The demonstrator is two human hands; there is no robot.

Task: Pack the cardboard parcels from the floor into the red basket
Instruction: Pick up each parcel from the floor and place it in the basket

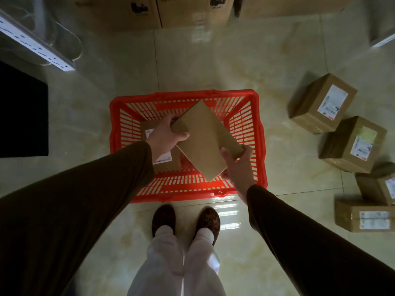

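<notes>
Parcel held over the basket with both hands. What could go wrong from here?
1. The held parcel is tilted and gripped only at its edges by the left hand and right hand; it could slip.
2. It may land askew on the parcel already inside the red basket, wasting room for the floor parcels.

Parcel labels (all blurred) unreadable.

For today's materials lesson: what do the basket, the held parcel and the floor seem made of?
Basket: red moulded plastic, judging by its slotted walls. Held parcel: matt brown cardboard, probably. Floor: glossy tiles, likely ceramic; grout lines and reflections show.
</notes>
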